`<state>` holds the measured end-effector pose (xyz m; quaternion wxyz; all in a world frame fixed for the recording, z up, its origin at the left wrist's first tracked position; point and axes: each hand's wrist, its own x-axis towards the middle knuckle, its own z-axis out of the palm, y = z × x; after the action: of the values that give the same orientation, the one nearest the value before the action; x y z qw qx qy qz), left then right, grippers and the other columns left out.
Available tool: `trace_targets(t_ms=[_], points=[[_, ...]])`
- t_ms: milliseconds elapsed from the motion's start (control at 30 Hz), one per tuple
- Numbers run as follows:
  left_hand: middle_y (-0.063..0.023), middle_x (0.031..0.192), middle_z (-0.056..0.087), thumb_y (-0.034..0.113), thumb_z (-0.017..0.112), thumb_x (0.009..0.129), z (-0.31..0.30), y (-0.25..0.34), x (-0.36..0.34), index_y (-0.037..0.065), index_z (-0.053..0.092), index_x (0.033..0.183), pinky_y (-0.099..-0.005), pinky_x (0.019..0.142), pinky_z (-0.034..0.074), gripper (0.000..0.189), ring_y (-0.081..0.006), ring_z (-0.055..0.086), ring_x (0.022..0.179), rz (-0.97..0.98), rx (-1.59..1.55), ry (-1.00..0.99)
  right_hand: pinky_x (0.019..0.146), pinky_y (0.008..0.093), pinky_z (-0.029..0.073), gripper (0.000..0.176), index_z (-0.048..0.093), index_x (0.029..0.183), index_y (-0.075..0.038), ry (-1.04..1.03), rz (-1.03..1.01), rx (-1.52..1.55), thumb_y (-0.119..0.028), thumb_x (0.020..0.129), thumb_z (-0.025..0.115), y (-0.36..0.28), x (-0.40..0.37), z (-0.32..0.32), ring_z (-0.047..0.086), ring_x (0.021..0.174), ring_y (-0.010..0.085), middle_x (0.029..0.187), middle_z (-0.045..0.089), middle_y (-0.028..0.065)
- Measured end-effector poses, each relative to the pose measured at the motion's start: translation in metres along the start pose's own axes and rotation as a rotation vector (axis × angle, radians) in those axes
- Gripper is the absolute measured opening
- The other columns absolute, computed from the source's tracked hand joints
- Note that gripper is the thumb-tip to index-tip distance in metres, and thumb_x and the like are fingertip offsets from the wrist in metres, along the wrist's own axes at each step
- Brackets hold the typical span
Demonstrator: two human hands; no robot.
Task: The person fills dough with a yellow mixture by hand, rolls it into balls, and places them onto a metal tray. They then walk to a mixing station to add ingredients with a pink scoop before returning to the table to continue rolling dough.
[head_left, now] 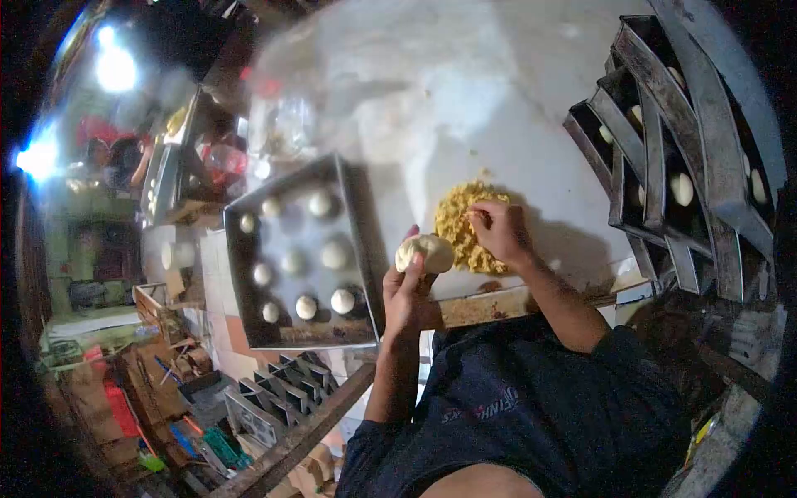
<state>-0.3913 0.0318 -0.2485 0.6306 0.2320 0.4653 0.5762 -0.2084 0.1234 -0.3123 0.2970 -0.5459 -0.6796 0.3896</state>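
A piece of pale dough (425, 252) rests in my left hand (405, 290), whose thumb presses on it, above the table's front edge. Just to the right, my right hand (501, 232) is over a heap of yellow crumbly filling (465, 207), its fingers drawn together at the heap's right side. Whatever those fingers hold is too small to make out. To the left of my left hand lies a square metal tray (362, 249) with several round dough balls (334, 255) spaced apart.
Long metal moulds (656, 158), some with dough inside, are stacked at the right. More empty-looking moulds (286, 390) stand below at the left. Clear plastic (290, 124) lies behind the tray. Another person (98, 156) is at the far left.
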Motion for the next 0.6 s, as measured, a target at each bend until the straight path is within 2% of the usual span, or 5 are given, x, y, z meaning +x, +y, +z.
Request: trace_targets(t_ms=[167, 300, 500, 567, 600], points=[[-0.0133, 0.126, 0.056, 0.018, 0.055, 0.096, 0.009, -0.026, 0.027, -0.001, 0.047, 0.133, -0.0365, 0.093, 0.049, 0.042, -0.0211, 0.058, 0.111, -0.021, -0.052, 0.152, 0.083, 0.0302, 0.052, 0.027, 0.063, 0.111, 0.003, -0.093, -0.002, 0.750, 0.000, 0.086, 0.055, -0.014, 0.004, -0.012, 0.064, 0.092, 0.0167, 0.105, 0.067, 0.0112], [-0.0085, 0.119, 0.059, 0.019, 0.055, 0.096, 0.025, -0.027, 0.036, 0.000, 0.047, 0.133, -0.0320, 0.088, 0.051, 0.041, -0.0176, 0.060, 0.104, -0.083, -0.014, 0.076, 0.088, 0.0316, 0.049, 0.030, 0.063, 0.114, -0.001, -0.033, -0.446, -0.085, 0.002, 0.085, 0.056, -0.052, -0.007, -0.019, 0.061, 0.102, 0.0233, 0.109, 0.066, 0.0127], [-0.0143, 0.123, 0.056, 0.013, 0.056, 0.095, 0.035, -0.003, 0.010, -0.003, 0.037, 0.137, -0.0343, 0.091, 0.050, 0.049, -0.0214, 0.058, 0.109, 0.249, -0.133, 0.058, 0.081, 0.0331, 0.052, 0.027, 0.064, 0.111, 0.000, 0.245, -0.553, 0.152, -0.004, 0.085, 0.061, -0.070, -0.021, -0.019, 0.060, 0.106, 0.0272, 0.109, 0.062, 0.0169], [-0.0184, 0.128, 0.052, 0.011, 0.052, 0.096, 0.021, -0.010, -0.003, -0.007, 0.035, 0.137, -0.0377, 0.099, 0.043, 0.048, -0.0252, 0.053, 0.116, 0.316, -0.016, 0.012, 0.076, 0.0304, 0.056, 0.033, 0.062, 0.111, 0.006, -0.218, 0.126, 0.801, -0.012, 0.083, 0.069, -0.079, -0.034, -0.013, 0.062, 0.099, 0.0201, 0.109, 0.062, 0.0159], [-0.0204, 0.131, 0.048, 0.011, 0.051, 0.096, 0.021, -0.010, -0.012, -0.007, 0.034, 0.138, -0.0402, 0.102, 0.039, 0.049, -0.0272, 0.050, 0.118, 0.477, 0.261, 0.065, 0.068, 0.0266, 0.058, 0.037, 0.061, 0.105, 0.011, -0.129, -0.068, 0.874, -0.013, 0.080, 0.074, -0.074, -0.039, 0.004, 0.064, 0.092, 0.0168, 0.106, 0.061, 0.0150]])
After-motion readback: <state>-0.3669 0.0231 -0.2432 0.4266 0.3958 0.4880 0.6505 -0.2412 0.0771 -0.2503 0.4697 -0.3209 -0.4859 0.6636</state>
